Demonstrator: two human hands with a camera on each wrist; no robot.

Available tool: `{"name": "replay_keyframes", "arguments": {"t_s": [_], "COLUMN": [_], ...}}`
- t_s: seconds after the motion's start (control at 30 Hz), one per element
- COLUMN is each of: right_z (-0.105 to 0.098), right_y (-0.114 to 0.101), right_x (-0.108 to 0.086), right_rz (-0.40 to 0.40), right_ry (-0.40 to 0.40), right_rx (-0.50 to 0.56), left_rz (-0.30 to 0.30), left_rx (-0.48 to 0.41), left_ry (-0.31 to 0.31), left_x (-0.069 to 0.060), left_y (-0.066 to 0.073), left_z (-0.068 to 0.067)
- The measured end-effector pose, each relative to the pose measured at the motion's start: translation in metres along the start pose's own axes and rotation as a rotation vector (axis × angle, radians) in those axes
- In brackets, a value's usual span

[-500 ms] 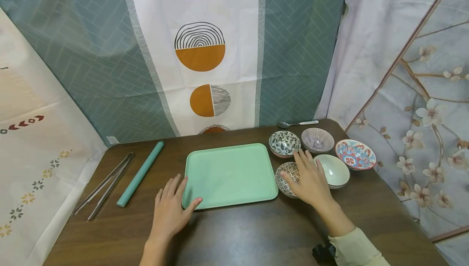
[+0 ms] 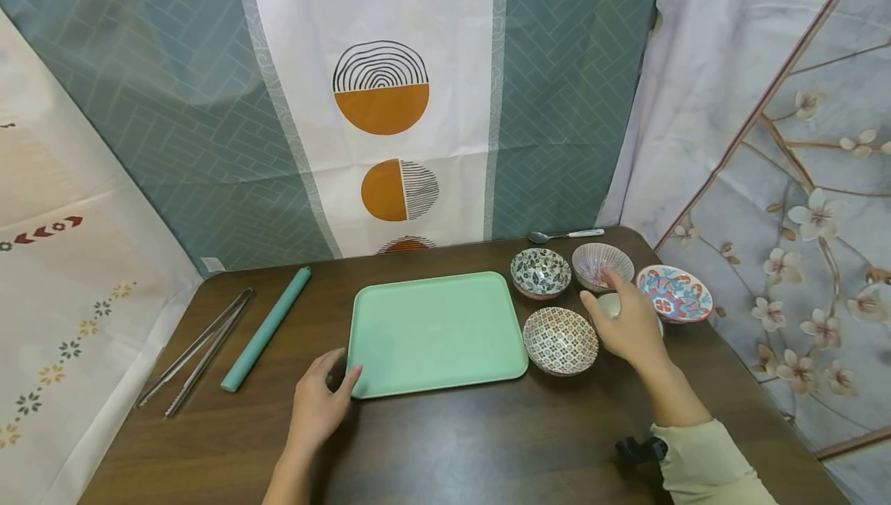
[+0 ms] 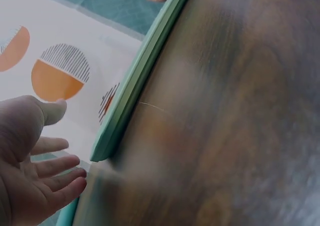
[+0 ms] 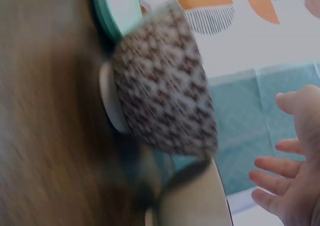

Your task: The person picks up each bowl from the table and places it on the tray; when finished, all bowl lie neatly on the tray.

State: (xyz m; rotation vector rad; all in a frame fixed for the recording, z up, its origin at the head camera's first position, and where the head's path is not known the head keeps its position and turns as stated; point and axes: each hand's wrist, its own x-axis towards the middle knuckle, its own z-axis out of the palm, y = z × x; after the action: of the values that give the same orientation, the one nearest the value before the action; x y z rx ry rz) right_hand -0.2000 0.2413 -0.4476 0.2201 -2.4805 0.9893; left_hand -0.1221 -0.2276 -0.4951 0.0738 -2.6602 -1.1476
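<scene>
My left hand (image 2: 320,404) is beside the near left corner of the green tray (image 2: 438,335); in the left wrist view its fingers (image 3: 55,168) are spread and hold nothing. My right hand (image 2: 633,327) hovers over the plain pale bowl (image 2: 609,304), partly hiding it. Just left of that hand sits the brown-patterned bowl (image 2: 560,341), whose side fills the middle of the right wrist view (image 4: 162,85). Behind stand a dark floral bowl (image 2: 541,273) and a striped bowl (image 2: 597,261). A red and blue bowl (image 2: 675,294) is at the right.
Metal tongs (image 2: 198,350) and a teal rolled cylinder (image 2: 267,327) lie on the table left of the tray. A spoon (image 2: 565,235) lies along the back edge behind the bowls. Patterned cloths hang behind and at both sides.
My right hand has moved right, from above the brown-patterned bowl to above the pale one. My left hand has drawn slightly left and down, its fingers less spread in the head view.
</scene>
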Motion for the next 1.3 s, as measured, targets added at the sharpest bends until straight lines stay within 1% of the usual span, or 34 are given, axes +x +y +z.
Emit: {"name": "replay_keyframes", "arguments": {"t_s": [0.17,0.3,0.4,0.47,0.6,0.67,0.77,0.93,1.1,1.17,1.3], "right_z": [-0.015,-0.025,-0.033,-0.037,-0.045,-0.049,-0.052,-0.055,-0.056,-0.055,-0.052], "right_y": [0.016,0.030,0.039,0.045,0.057,0.064,0.076,0.092,0.108,0.116,0.123], "right_x": [0.008,0.011,0.011,0.011,0.009,0.007,0.005,-0.001,-0.010,-0.014,-0.018], "right_rz": [0.070,0.142,0.197,0.235,0.307,0.330,0.359,0.372,0.316,0.299,0.341], "right_ry": [0.032,0.068,0.087,0.098,0.093,0.092,0.124,0.198,0.276,0.296,0.293], "right_rx": [0.028,0.027,0.029,0.027,0.018,0.009,-0.007,-0.089,-0.145,-0.153,-0.149], "left_rz": [-0.100,-0.146,-0.156,-0.158,-0.153,-0.152,-0.153,-0.148,-0.158,-0.160,-0.165], "left_rx": [-0.042,-0.047,-0.039,-0.032,-0.010,-0.001,0.003,-0.008,-0.008,-0.009,-0.011], "left_ry": [-0.009,-0.038,-0.050,-0.047,-0.037,-0.036,-0.037,-0.029,-0.028,-0.031,-0.035], "left_x": [-0.001,-0.002,-0.002,-0.001,-0.001,0.000,0.000,0.000,0.001,0.001,0.001], "left_y": [-0.002,-0.004,-0.007,-0.008,-0.009,-0.010,-0.010,-0.010,-0.010,-0.010,-0.011], "left_z": [0.001,0.001,0.001,0.001,0.001,0.001,0.001,0.000,0.001,0.001,0.001]}}
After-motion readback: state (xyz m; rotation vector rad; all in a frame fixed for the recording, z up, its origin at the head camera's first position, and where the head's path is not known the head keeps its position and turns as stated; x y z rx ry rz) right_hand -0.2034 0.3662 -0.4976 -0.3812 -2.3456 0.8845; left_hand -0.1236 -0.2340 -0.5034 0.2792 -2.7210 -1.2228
